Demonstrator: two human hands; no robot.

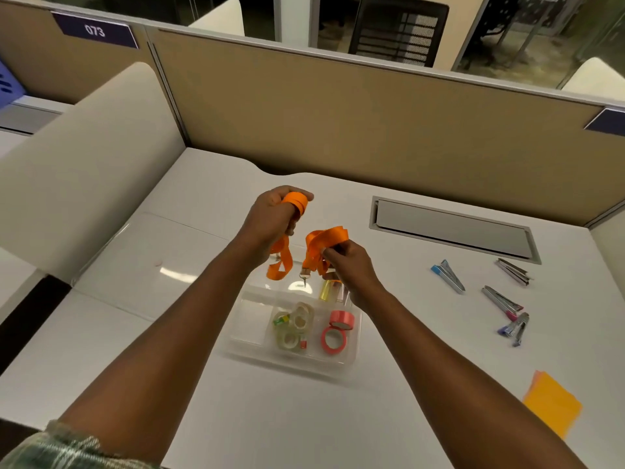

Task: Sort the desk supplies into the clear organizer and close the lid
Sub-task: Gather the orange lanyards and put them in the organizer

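While both hands hovered over the far end of the clear organizer (250,336), the orange lanyard (326,236) hung between them in the air, not yet in any compartment. The left hand (270,225) gripped a tight coil of the strap, its fingers curled round it with a loose loop trailing below; the right hand (351,269) pinched a bunched fold between thumb and fingertips, and the metal clasp (304,277) dangled under it. Whether this was one strap or two could not be told. The ribbon looked light, limp and rather slick, so it would likely spring loose if released unfolded; holding the gathered folds themselves, with the heavier clasp tucked in, seemed the safest grip. Below, clear tape rolls (294,324) and pink tape rolls (336,333) already lay in neighbouring compartments. The lid (145,262) lay open flat on the tabletop (304,418) to the left. Well apart on the right lay several staple strips (449,275) and an orange pad of notes (551,404), unsorted.
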